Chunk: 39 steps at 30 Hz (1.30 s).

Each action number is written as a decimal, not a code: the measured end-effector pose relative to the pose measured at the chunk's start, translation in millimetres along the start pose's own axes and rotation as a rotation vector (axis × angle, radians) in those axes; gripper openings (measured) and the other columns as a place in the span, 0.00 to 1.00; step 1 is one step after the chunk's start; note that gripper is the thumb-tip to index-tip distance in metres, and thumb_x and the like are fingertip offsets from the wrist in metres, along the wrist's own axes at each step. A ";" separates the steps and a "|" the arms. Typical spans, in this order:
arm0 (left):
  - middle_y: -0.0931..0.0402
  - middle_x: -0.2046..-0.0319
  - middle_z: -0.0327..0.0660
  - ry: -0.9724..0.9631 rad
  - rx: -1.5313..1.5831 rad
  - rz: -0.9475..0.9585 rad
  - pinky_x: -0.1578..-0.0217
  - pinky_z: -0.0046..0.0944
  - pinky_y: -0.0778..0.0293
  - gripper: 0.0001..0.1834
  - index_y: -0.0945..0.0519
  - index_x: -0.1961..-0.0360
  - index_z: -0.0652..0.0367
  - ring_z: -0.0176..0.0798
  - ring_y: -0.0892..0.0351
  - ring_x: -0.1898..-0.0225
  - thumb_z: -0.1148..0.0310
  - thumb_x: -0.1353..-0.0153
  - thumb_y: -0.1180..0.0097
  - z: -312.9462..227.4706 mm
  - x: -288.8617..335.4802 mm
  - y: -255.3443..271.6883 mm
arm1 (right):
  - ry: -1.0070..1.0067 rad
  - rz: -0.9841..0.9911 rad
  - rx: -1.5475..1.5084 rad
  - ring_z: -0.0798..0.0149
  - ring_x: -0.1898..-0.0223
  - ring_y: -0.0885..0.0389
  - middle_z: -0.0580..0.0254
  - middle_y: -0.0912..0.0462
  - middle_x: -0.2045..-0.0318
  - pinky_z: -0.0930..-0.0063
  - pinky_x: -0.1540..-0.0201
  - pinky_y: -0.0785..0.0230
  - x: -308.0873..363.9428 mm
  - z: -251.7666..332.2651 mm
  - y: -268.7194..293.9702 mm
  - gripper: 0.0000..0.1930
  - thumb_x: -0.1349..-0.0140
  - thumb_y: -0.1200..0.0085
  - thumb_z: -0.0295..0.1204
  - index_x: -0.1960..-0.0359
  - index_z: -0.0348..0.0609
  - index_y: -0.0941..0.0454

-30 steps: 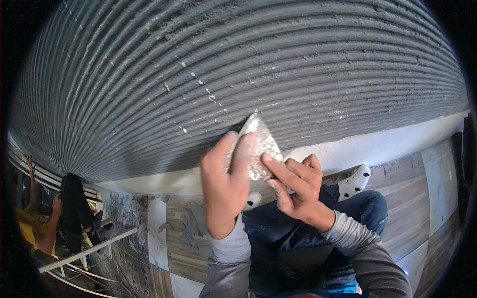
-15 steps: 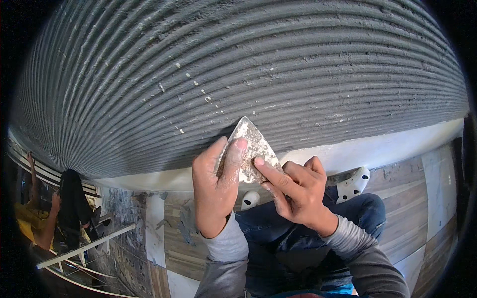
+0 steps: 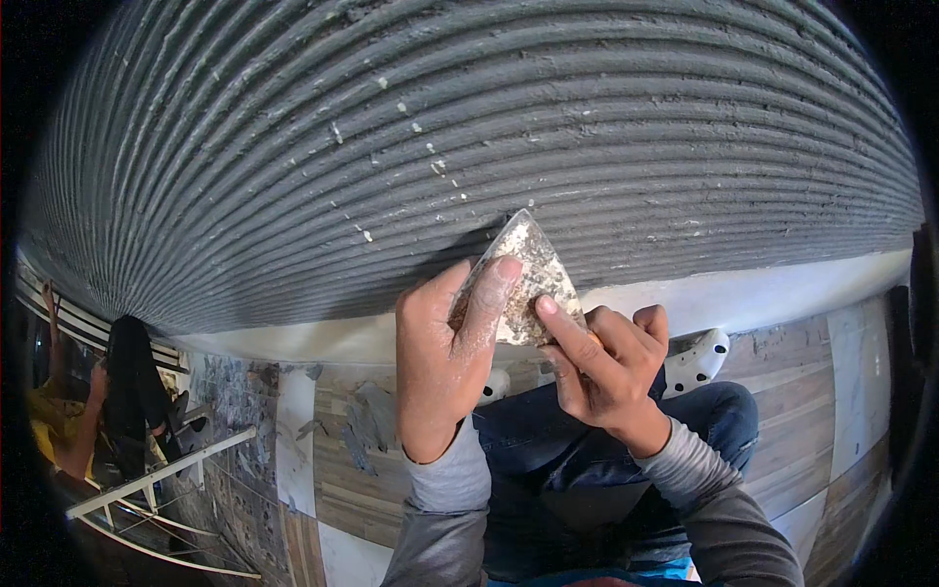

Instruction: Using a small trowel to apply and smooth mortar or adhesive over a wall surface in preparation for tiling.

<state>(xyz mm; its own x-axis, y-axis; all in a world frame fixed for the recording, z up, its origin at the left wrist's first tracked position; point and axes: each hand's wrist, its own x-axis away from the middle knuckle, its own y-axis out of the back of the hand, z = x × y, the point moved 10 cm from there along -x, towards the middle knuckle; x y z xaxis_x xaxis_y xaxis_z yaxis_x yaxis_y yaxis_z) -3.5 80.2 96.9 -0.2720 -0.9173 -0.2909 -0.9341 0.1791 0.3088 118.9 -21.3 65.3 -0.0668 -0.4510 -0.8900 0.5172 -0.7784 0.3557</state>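
A small triangular trowel (image 3: 533, 272), its blade crusted with white and grey plaster, points its tip toward the ridged dark grey wall (image 3: 548, 108). My left hand (image 3: 438, 357), dusty with white powder, grips the blade's left edge, thumb flat on the face and fingers behind. At the blade's wide end, my right hand (image 3: 618, 377) is closed round the handle, of which only a bit of orange shows. Its index fingertip presses on the blade face. Whether the tip touches the wall I cannot tell.
A smooth white strip (image 3: 782, 277) runs along the wall's foot. Grey scraps (image 3: 370, 421) lie on the wood-look tiled floor (image 3: 337, 470). My bent knees and white spotted shoe (image 3: 696, 362) are below. At far left are a metal frame (image 3: 161, 474) and another person in yellow (image 3: 59, 421).
Both hands have shifted right with the trowel, keeping the same grip on it. The view has also moved slightly. The other person at left stays in about the same place.
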 end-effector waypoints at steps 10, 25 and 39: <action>0.34 0.84 0.40 -0.118 -0.025 -0.060 0.78 0.34 0.39 0.21 0.25 0.73 0.71 0.25 0.41 0.77 0.62 0.29 0.42 -5.9 -3.3 -0.5 | -0.018 -0.020 0.054 0.71 0.82 0.48 0.75 0.42 0.82 0.71 0.70 0.59 0.1 -2.9 1.8 0.28 0.48 0.35 0.38 0.41 0.62 0.17; 0.33 0.84 0.53 -0.233 -0.165 -0.171 0.80 0.40 0.37 0.20 0.20 0.72 0.66 0.50 0.41 0.84 0.57 0.32 0.39 -4.6 -5.7 0.8 | 0.056 0.038 0.228 0.71 0.81 0.45 0.76 0.41 0.81 0.71 0.69 0.58 -2.3 -5.8 0.7 0.29 0.50 0.35 0.39 0.41 0.67 0.17; 0.29 0.83 0.51 -0.297 -0.258 -0.195 0.79 0.44 0.35 0.22 0.19 0.73 0.63 0.58 0.30 0.82 0.53 0.32 0.41 -6.2 -8.0 -6.3 | 0.063 0.042 0.307 0.74 0.82 0.42 0.78 0.39 0.80 0.71 0.69 0.57 -3.8 -11.4 3.1 0.33 0.55 0.37 0.33 0.41 0.73 0.18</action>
<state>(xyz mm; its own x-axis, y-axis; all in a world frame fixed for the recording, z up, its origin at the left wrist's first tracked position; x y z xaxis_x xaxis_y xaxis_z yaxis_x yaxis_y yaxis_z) 5.9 84.2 102.9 -0.1865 -0.7760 -0.6026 -0.8963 -0.1167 0.4278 130.5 -17.0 66.5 0.0073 -0.4650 -0.8853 0.2360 -0.8595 0.4534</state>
